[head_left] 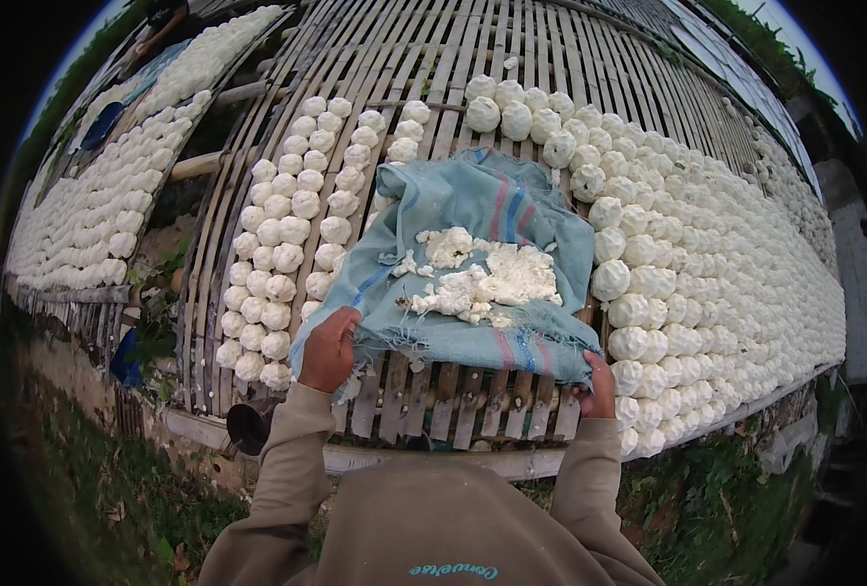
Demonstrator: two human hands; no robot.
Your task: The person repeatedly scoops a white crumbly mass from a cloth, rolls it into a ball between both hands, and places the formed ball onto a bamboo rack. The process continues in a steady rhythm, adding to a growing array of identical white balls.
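Note:
A blue-green cloth (414,210) with pink and darker blue stripes and frayed edges lies spread on the slatted bamboo rack. Loose white crumbly dough-like lumps (521,273) rest in its middle. My left hand (329,350) grips the near left corner of the cloth, fingers closed over the edge. At the near right corner my right hand (597,387) is closed on the cloth too; part of its fingers is hidden. Shaped white balls (282,259) stand in rows just left of the cloth, and a larger block of white balls (677,283) fills the rack on its right.
Bamboo slats (433,49) with gaps run away from me, ending at a near edge rail (521,464). Another rack (111,205) covered in white balls stands at the left, with a person (165,20) beyond it. A dark round container (250,427) sits below the left edge.

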